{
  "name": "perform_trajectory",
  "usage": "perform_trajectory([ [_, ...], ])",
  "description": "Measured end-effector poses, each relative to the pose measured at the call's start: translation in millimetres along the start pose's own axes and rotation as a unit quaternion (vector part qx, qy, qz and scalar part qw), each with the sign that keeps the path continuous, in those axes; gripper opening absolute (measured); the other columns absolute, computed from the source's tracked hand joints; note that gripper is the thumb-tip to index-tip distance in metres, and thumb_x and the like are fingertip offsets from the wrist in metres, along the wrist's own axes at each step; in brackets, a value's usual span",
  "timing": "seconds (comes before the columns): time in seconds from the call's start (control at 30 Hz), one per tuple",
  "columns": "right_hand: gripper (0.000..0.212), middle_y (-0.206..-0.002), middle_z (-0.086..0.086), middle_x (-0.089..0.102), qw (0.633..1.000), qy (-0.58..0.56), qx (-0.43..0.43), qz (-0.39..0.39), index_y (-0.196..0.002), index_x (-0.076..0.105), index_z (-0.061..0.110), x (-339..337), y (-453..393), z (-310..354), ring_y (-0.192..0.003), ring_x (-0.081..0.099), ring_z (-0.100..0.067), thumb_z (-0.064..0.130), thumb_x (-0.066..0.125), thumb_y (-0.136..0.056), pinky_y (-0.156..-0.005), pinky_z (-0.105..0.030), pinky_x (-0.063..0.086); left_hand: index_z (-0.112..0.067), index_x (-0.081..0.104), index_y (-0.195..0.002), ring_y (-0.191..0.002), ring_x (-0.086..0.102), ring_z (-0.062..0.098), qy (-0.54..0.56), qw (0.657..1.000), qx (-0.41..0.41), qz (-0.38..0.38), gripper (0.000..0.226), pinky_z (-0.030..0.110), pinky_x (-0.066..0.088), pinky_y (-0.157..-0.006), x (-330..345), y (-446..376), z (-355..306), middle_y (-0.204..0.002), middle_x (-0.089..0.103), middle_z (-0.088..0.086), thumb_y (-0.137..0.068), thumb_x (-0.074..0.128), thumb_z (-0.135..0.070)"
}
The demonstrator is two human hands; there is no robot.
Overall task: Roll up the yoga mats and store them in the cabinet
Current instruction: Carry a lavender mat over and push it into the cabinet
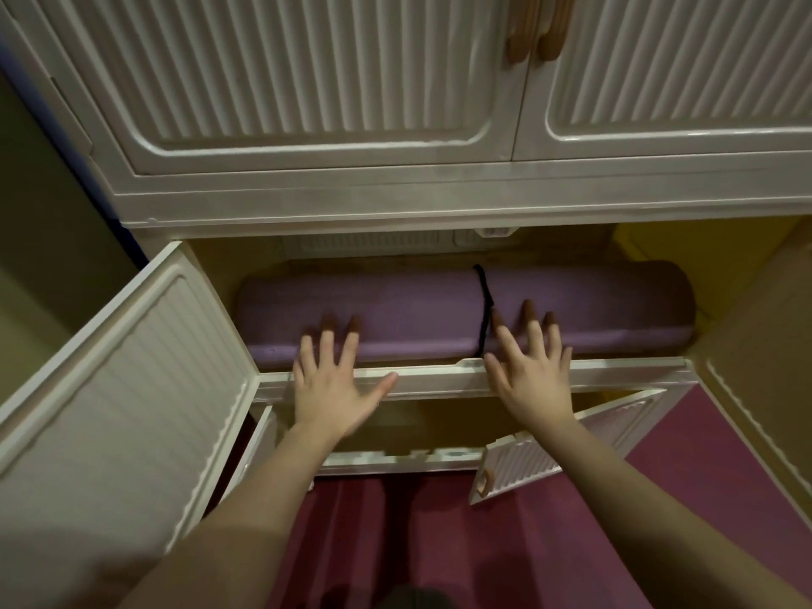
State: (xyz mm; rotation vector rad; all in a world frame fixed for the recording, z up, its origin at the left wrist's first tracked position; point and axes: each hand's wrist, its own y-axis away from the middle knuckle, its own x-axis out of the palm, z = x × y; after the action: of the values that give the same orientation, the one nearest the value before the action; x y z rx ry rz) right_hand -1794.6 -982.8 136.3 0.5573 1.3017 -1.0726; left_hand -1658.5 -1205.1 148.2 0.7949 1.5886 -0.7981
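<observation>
A rolled purple yoga mat (395,307), tied round its middle with a black cord (483,309), lies lengthwise inside the open middle compartment of the white cabinet (439,200). My left hand (334,384) is flat and spread, its fingertips resting on the roll's front left part. My right hand (534,367) is also spread, fingers touching the roll just right of the cord. Neither hand grips the mat. The roll's back side is hidden in the compartment.
The compartment's left door (132,380) and right door (764,345) stand swung out towards me. Below, a lower compartment is open with a small ribbed door (527,468) hanging out. A maroon mat (439,542) covers the floor. The upper ribbed doors (307,72) are closed.
</observation>
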Motion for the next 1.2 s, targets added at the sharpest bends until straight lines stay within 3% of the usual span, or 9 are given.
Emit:
perform_trajectory([
  [0.07, 0.054, -0.151, -0.016, 0.034, 0.999, 0.032, -0.014, -0.003, -0.143, 0.04, 0.033, 0.8, 10.5, -5.9, -0.138, 0.025, -0.045, 0.054, 0.036, -0.093, -0.099, -0.07, 0.028, -0.032, 0.001, -0.152, -0.145, -0.013, 0.033, 0.012, 1.0, 0.001, -0.008, 0.105, 0.05, 0.003, -0.116, 6.0, 8.4, 2.3, -0.16, -0.001, 0.009, -0.064, 0.004, -0.089],
  [0.13, 0.055, -0.15, -0.015, 0.036, 0.999, 0.044, -0.017, -0.01, -0.144, 0.038, 0.034, -1.3, 16.2, -6.7, -0.137, 0.029, -0.044, 0.051, 0.041, -0.092, -0.097, -0.071, 0.029, -0.034, -0.005, -0.152, -0.144, -0.017, 0.032, 0.007, 1.0, 0.004, -0.016, 0.101, 0.049, 0.001, -0.116, 6.8, 12.7, 1.8, -0.16, -0.005, 0.008, -0.067, 0.005, -0.088],
  [0.3, 0.057, -0.161, -0.003, 0.004, 0.998, 0.051, 0.003, 0.032, -0.15, 0.011, 0.045, -13.7, 17.2, -1.2, -0.147, -0.002, -0.032, 0.055, 0.03, -0.097, -0.112, -0.06, 0.014, -0.034, -0.001, -0.152, -0.146, -0.01, 0.033, -0.008, 1.0, 0.013, 0.005, 0.087, 0.049, 0.002, -0.116, -11.8, 14.8, 0.4, -0.161, -0.002, 0.006, -0.084, 0.029, -0.077],
  [0.57, 0.058, -0.16, -0.004, 0.007, 0.99, 0.107, -0.006, 0.089, -0.15, 0.01, 0.043, -49.3, 9.2, 10.3, -0.145, 0.01, -0.034, 0.059, 0.026, -0.097, -0.113, -0.058, 0.016, -0.028, 0.013, -0.153, -0.147, 0.008, 0.024, -0.005, 0.996, 0.072, -0.045, 0.074, 0.042, 0.008, -0.116, -51.0, 36.5, 7.8, -0.16, 0.012, 0.003, -0.092, 0.033, -0.065],
  [0.63, 0.059, -0.161, -0.004, 0.002, 0.987, 0.104, 0.004, 0.121, -0.15, 0.006, 0.043, -53.9, 8.7, 13.8, -0.145, 0.008, -0.035, 0.061, 0.024, -0.096, -0.113, -0.061, 0.009, -0.023, 0.02, -0.152, -0.146, 0.014, 0.024, 0.002, 0.994, 0.082, -0.068, 0.07, 0.042, 0.011, -0.116, -59.7, 48.0, 7.4, -0.159, 0.018, 0.004, -0.094, 0.037, -0.059],
  [0.7, 0.059, -0.161, -0.002, -0.005, 0.985, 0.091, 0.019, 0.145, -0.15, 0.003, 0.044, -56.4, 14.4, 16.9, -0.146, 0.004, -0.034, 0.062, 0.021, -0.096, -0.112, -0.063, 0.002, -0.016, 0.038, -0.145, -0.14, 0.032, 0.029, 0.012, 0.99, 0.095, -0.098, 0.065, 0.045, 0.024, -0.112, -72.2, 61.4, 6.5, -0.151, 0.036, 0.01, -0.091, 0.043, -0.052],
  [0.8, 0.058, -0.161, 0.001, -0.004, 0.989, 0.087, 0.011, 0.117, -0.151, 0.003, 0.042, -63.1, 32.7, 28.8, -0.147, 0.005, -0.033, 0.058, 0.02, -0.098, -0.113, -0.061, 0.002, -0.009, 0.061, -0.125, -0.121, 0.055, 0.033, 0.029, 0.984, 0.122, -0.127, 0.059, 0.048, 0.043, -0.098, -89.7, 77.1, 11.2, -0.131, 0.058, 0.014, -0.083, 0.043, -0.047],
  [1.03, 0.057, -0.161, 0.0, 0.008, 0.992, 0.072, -0.095, 0.034, -0.152, 0.008, 0.036, -105.2, 66.2, 99.0, -0.145, 0.017, -0.025, 0.052, 0.024, -0.1, -0.117, -0.048, 0.008, -0.019, 0.026, -0.15, -0.146, 0.014, 0.021, -0.014, 0.977, 0.124, -0.171, 0.059, 0.037, 0.001, -0.117, -142.7, 119.7, 19.8, -0.158, 0.021, 0.004, -0.098, 0.036, -0.044],
  [1.2, 0.057, -0.16, 0.001, 0.014, 0.981, 0.067, -0.18, -0.03, -0.152, 0.013, 0.033, -134.2, 88.9, 147.2, -0.145, 0.02, -0.021, 0.053, 0.023, -0.1, -0.118, -0.043, 0.008, -0.02, 0.031, -0.148, -0.146, 0.015, 0.02, -0.033, 0.967, 0.119, -0.222, 0.056, 0.038, 0.0, -0.117, -185.3, 157.5, 35.5, -0.157, 0.024, 0.003, -0.099, 0.035, -0.045],
])
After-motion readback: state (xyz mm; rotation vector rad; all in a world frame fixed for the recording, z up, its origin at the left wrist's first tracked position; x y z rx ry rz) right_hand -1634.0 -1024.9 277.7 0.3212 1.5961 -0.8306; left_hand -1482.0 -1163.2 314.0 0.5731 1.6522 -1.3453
